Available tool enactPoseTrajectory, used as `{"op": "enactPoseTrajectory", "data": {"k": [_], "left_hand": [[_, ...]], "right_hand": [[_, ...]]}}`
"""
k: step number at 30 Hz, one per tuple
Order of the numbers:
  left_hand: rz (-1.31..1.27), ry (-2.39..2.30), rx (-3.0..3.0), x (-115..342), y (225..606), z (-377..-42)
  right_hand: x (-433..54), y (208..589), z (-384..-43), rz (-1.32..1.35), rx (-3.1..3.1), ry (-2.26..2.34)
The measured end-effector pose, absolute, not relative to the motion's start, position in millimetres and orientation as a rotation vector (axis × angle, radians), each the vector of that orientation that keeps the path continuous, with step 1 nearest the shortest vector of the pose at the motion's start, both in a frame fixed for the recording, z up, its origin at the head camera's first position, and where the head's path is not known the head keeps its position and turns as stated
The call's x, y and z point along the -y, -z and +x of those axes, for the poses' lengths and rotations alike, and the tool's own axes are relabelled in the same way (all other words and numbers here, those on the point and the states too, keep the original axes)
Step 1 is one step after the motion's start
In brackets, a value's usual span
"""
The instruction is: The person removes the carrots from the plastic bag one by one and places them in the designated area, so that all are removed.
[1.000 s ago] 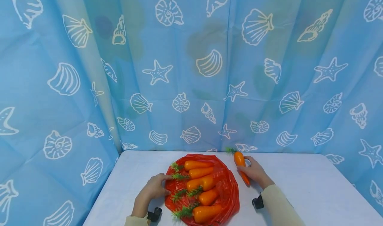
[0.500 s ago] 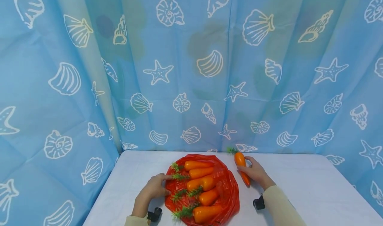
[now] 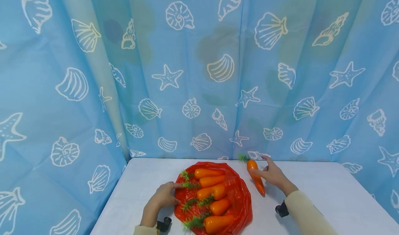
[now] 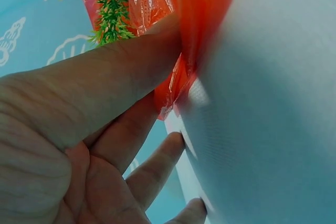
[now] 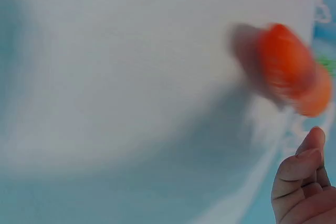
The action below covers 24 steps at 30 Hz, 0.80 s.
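A red plastic bag (image 3: 244, 207) lies spread on the table with several orange toy-like carrots (image 3: 217, 224) on it, their green tops pointing left. My left hand (image 3: 163, 195) pinches the bag's left edge between thumb and index finger; in the left wrist view the crumpled red film (image 4: 205, 3) sits between them, while the other fingers extend to the table. Right of the bag, a single carrot (image 3: 257, 179) lies slanted, its leafy top at the far edge. My right hand (image 3: 275, 175) is just beside it, fingers spread. The right wrist view shows that hand (image 5: 303, 184) apart from the blurred carrot (image 5: 286, 61).
A white-covered table (image 3: 324, 197) carries everything. Behind it and at the sides hangs a blue curtain (image 3: 193, 72) printed with white shells and starfish. Small black cameras (image 3: 282, 209) are strapped to both wrists.
My right hand has let go of the single carrot and moved slightly right, its fingers opening. The left hand keeps its pinch on the bag. The head view has shifted slightly.
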<state>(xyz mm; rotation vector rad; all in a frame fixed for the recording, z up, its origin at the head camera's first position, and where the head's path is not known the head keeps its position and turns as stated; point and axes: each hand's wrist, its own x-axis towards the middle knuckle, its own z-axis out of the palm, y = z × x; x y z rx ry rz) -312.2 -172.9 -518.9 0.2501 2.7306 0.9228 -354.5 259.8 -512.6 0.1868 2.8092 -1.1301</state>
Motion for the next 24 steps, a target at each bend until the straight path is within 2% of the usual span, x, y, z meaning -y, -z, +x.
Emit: {"op": "enactPoseTrajectory", "data": {"k": [8,24], "left_hand": [[0.260,-0.923,-2.744,172.5,518.8,-311.4],[0.285,-0.903,-2.745,172.3,515.7,-311.6]], "right_hand": [[-244.7,467.9,-350.4,-0.078,-2.907,1.160],[-185.2,423.1,-327.9,-0.486,-2.821,1.283]]}}
